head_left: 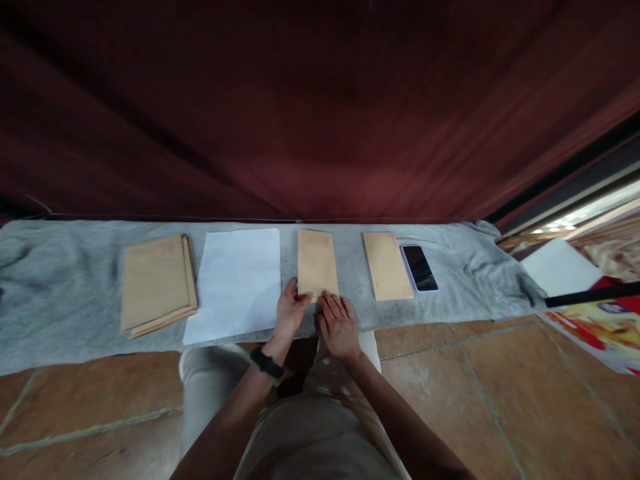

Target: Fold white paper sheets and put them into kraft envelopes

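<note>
A small brown paper envelope [318, 260] lies in front of me on the grey cloth, with faint red print near its top. My left hand [291, 310], with a dark band on its wrist, grips the envelope's lower left corner, thumb on top. On the lower right edge rest the fingers of my right hand [340, 325], laid fairly flat. Left of the envelope is a stack of white paper [240, 283]. Farther left sits a pile of larger brown envelopes [155, 280]. To the right lies another small brown envelope [387, 265].
A phone [420, 268] lies right of the second small envelope. The grey cloth [470, 273] covers a narrow bench-like surface. Behind it hangs a dark red curtain [320, 133]. A colourful printed box [600, 327] stands at the far right. Tiled floor [445, 387] shows below.
</note>
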`<state>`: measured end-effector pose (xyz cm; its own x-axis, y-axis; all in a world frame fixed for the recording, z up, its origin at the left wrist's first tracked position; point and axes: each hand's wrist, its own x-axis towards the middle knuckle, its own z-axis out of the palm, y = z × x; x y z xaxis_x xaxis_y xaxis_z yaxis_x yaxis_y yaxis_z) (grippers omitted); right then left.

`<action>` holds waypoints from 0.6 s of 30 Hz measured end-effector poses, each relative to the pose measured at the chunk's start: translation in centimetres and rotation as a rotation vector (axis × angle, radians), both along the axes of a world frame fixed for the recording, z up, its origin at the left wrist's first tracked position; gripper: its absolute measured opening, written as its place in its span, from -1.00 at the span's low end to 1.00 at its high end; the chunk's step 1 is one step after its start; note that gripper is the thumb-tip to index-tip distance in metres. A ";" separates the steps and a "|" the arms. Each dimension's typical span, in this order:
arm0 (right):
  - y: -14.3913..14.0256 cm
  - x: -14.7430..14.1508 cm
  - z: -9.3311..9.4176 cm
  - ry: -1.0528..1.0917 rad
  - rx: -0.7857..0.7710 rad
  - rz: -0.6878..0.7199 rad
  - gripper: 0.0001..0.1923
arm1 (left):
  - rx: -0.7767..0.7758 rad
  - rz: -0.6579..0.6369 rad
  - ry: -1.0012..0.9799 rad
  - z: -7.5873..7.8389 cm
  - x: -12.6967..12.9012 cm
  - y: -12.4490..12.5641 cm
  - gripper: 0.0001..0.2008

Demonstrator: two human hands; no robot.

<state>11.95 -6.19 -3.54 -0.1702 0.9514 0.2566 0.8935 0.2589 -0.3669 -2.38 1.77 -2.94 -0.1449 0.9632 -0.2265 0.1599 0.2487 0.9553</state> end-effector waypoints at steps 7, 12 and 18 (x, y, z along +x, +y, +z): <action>0.6 1.0 0.0 0.451 -0.077 -0.004 -0.50 | -0.159 -0.012 -0.201 2.1 0.0 -0.5 -0.65; 2.2 1.7 0.4 1.112 -0.190 -0.268 -0.35 | -0.192 -0.033 -0.399 3.4 -0.1 -1.7 -0.49; 3.2 1.9 1.9 1.638 -0.481 -0.441 -0.43 | -0.223 -0.011 -0.470 3.0 0.0 -3.1 -0.51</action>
<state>13.87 -3.02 -1.63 0.2190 0.8869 -0.4067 -0.4703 -0.2693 -0.8404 -2.35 -1.28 0.06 0.0320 0.8849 -0.4647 -0.2698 0.4554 0.8484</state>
